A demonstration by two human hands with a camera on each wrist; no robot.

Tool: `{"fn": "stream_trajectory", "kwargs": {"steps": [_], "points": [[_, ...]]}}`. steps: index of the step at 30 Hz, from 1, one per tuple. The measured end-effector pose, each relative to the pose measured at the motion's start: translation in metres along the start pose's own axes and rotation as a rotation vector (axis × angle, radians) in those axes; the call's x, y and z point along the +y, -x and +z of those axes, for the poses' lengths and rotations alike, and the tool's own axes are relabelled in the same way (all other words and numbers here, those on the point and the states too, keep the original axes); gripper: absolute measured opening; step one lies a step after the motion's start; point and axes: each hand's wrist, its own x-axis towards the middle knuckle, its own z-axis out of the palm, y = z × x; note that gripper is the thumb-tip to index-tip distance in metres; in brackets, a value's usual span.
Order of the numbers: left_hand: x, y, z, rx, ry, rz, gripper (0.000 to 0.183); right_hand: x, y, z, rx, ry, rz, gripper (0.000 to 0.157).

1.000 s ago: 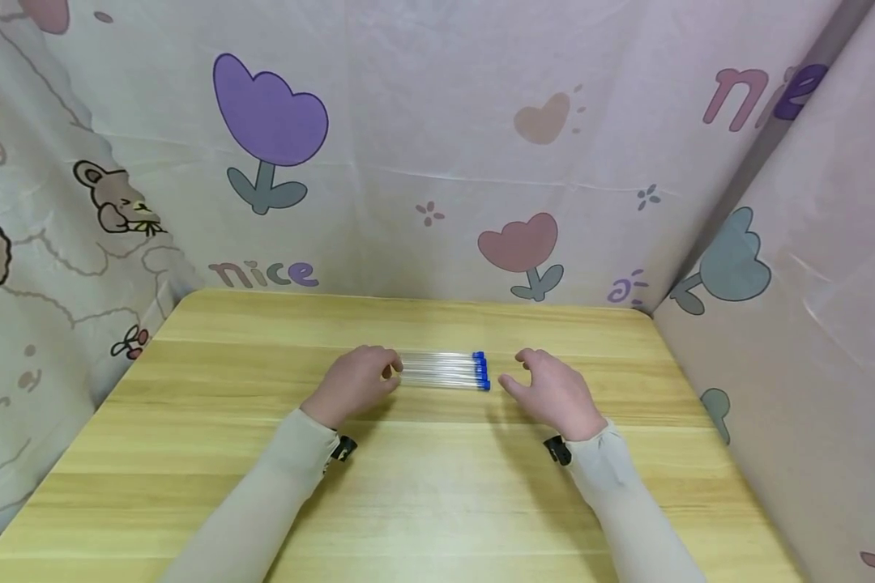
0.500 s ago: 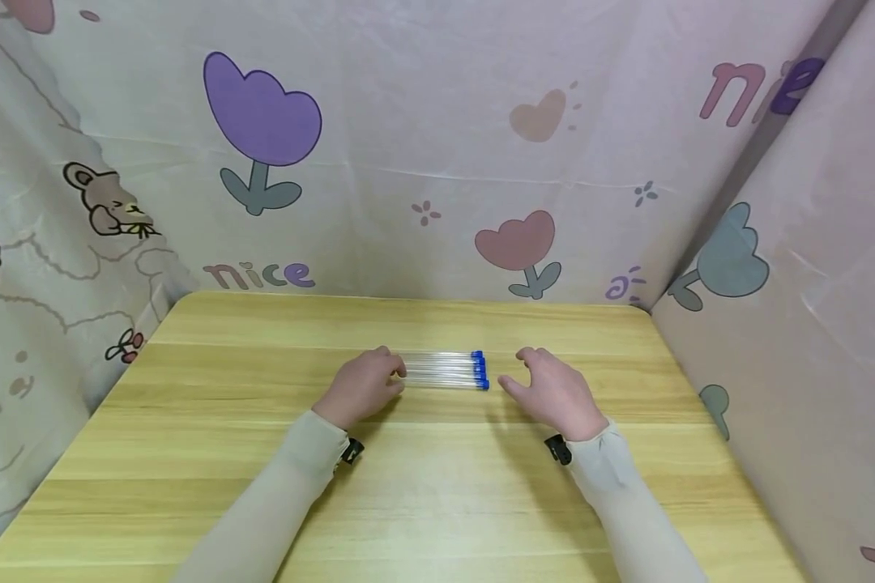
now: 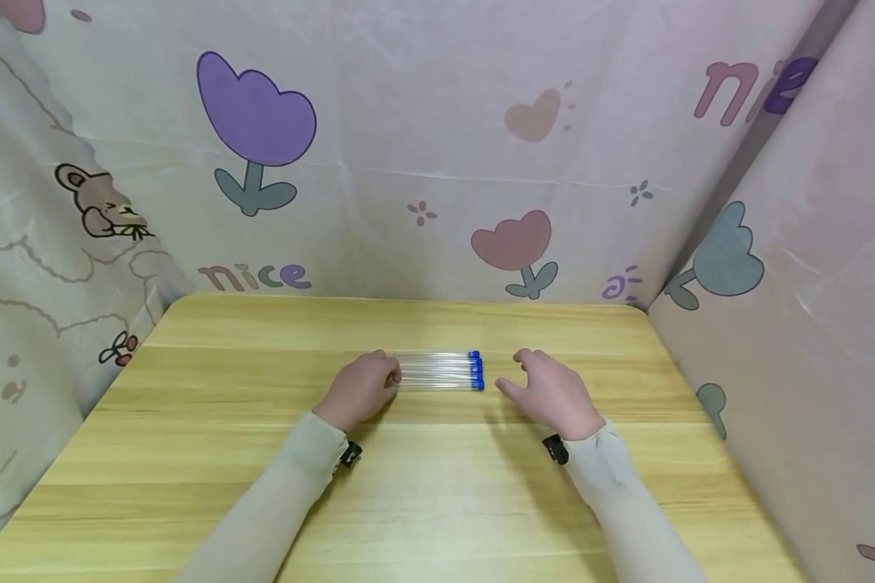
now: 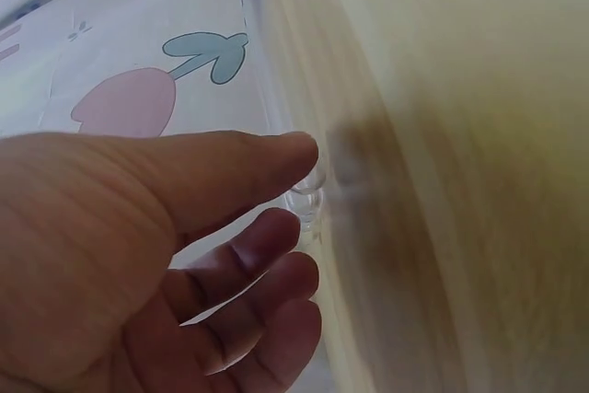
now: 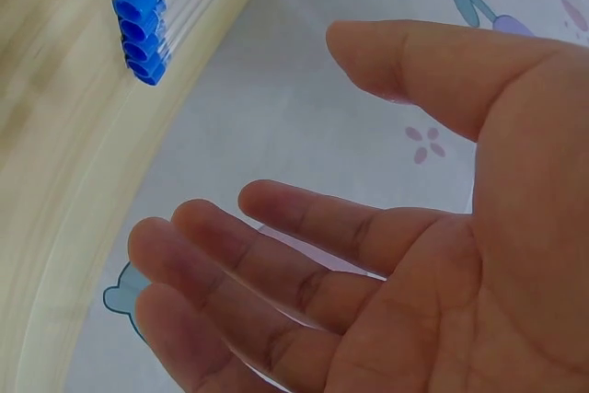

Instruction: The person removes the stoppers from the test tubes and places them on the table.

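Note:
Several clear test tubes (image 3: 437, 372) with blue caps lie side by side on the wooden table. Their caps (image 3: 476, 371) point right. At the rounded ends on the left, my left hand (image 3: 360, 390) pinches a tube on the near side of the row. In the left wrist view, the thumb (image 4: 248, 167) lies over a tube's clear end (image 4: 306, 202), while the index finger is hidden. My right hand (image 3: 552, 394) holds nothing and hovers just right of the caps. Its fingers (image 5: 304, 287) are relaxed and apart from the thumb in the right wrist view.
The wooden table (image 3: 445, 502) reaches back to a hanging patterned cloth (image 3: 379, 121). More cloth (image 3: 824, 324) encloses the right side, and another panel the left.
My left hand has moved slightly right onto the tube ends, and its fingers have closed. The near tube has slid slightly left, so the caps line up more evenly. My right hand stays put.

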Motion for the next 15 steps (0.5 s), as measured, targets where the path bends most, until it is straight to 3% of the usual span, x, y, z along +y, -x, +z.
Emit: {"fn": "stream_trajectory", "kwargs": {"steps": [4, 11, 15], "points": [[-0.0002, -0.0003, -0.0013, -0.005, 0.005, 0.009, 0.008, -0.0007, -0.0009, -0.0022, 0.001, 0.001, 0.005, 0.058], [-0.0002, 0.0016, -0.0015, -0.087, 0.037, -0.018, 0.005, -0.0019, -0.0007, -0.001, -0.049, -0.011, 0.007, 0.058], [-0.0005, 0.0044, -0.0002, -0.083, 0.032, -0.017, 0.008, -0.0038, 0.0008, 0.001, -0.04, -0.02, 0.002, 0.059]]}}
